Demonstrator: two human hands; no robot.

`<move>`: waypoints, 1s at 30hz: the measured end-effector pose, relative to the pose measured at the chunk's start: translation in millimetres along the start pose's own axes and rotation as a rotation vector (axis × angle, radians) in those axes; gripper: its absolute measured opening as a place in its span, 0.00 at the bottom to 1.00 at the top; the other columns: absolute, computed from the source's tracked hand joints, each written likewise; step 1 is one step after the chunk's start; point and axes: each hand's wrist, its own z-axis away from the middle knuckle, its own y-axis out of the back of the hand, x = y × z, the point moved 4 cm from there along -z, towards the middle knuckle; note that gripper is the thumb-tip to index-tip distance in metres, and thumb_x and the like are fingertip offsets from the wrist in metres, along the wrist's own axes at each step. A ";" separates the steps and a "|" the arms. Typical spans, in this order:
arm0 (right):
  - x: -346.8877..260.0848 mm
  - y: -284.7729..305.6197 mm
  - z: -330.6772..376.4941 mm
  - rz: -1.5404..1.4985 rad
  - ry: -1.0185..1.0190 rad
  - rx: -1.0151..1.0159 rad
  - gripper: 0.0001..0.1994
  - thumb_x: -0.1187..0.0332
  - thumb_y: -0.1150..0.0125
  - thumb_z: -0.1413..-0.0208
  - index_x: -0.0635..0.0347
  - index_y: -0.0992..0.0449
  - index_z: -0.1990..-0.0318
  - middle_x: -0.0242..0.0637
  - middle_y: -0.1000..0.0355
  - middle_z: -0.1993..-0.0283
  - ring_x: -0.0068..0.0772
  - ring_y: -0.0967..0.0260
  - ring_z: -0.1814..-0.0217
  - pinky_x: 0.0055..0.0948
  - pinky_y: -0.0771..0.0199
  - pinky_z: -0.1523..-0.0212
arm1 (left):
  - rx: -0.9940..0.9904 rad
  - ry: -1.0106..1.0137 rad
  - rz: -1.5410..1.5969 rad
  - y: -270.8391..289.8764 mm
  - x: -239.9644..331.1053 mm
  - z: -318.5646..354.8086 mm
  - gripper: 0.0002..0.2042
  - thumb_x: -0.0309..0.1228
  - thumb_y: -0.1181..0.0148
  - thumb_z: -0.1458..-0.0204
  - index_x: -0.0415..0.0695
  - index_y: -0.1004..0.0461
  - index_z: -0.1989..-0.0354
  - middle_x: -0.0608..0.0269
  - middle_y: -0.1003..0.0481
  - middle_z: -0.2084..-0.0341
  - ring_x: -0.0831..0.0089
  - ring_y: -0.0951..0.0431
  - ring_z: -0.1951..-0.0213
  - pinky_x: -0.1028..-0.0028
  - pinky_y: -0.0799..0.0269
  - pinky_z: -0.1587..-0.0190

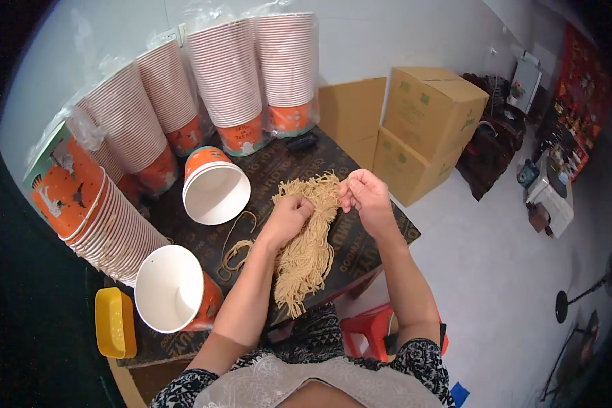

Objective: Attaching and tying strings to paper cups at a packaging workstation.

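A thick bundle of tan cords (304, 265) lies on the dark printed tabletop in front of me, its loose ends frayed out at both ends. My left hand (289, 217) rests on the upper part of the bundle, fingers curled into the cords. At the bundle's upper right edge, my right hand (367, 198) is closed in a pinch; whatever lies between its fingertips is too small to make out. A few loose cords (234, 255) curl on the table left of my left forearm.
Two orange-and-white paper buckets (216, 194) (173, 289) sit left of the bundle. A tilted bucket stack (119, 234) and several plastic-wrapped stacks (224, 75) line the wall. A yellow tray (115, 323) sits at the left corner. Cardboard boxes (428, 112) and a red stool (364, 333) flank the table.
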 end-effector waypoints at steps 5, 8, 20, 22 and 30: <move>-15.4 8.7 -0.4 -0.182 0.160 0.115 0.06 0.69 0.52 0.34 0.61 0.33 0.62 0.34 0.29 0.70 0.21 0.34 0.74 0.22 0.30 0.71 | -0.013 -0.003 0.006 3.6 0.7 0.5 0.10 0.30 0.44 0.46 0.37 0.28 0.75 0.70 0.31 0.81 0.80 0.33 0.76 0.73 0.36 0.74; -13.2 13.8 -1.3 -0.233 0.129 0.141 0.08 0.66 0.54 0.32 0.61 0.34 0.61 0.39 0.27 0.68 0.24 0.30 0.76 0.21 0.28 0.76 | -0.047 0.005 -0.088 5.4 3.8 3.4 0.10 0.30 0.45 0.48 0.36 0.29 0.76 0.70 0.31 0.83 0.80 0.34 0.78 0.72 0.36 0.75; -1.7 22.1 -1.8 -0.247 0.093 0.146 0.09 0.64 0.54 0.31 0.60 0.34 0.60 0.41 0.25 0.68 0.26 0.28 0.75 0.22 0.26 0.75 | -0.052 0.016 0.279 6.6 5.5 0.4 0.09 0.27 0.47 0.51 0.37 0.26 0.79 0.69 0.30 0.84 0.83 0.34 0.81 0.78 0.42 0.79; 0.1 22.5 -3.2 -0.241 0.079 0.149 0.09 0.64 0.54 0.31 0.60 0.34 0.60 0.40 0.26 0.68 0.26 0.28 0.74 0.23 0.25 0.73 | -0.041 0.000 0.343 4.9 9.4 0.7 0.11 0.28 0.46 0.48 0.36 0.25 0.80 0.68 0.29 0.85 0.83 0.34 0.83 0.79 0.42 0.80; 7.3 16.9 -6.7 -0.226 0.040 0.177 0.08 0.67 0.53 0.32 0.61 0.33 0.61 0.39 0.27 0.70 0.26 0.29 0.73 0.24 0.26 0.71 | -0.009 0.077 0.410 3.7 16.9 -4.2 0.18 0.35 0.44 0.41 0.40 0.27 0.82 0.67 0.32 0.89 0.80 0.39 0.89 0.78 0.42 0.83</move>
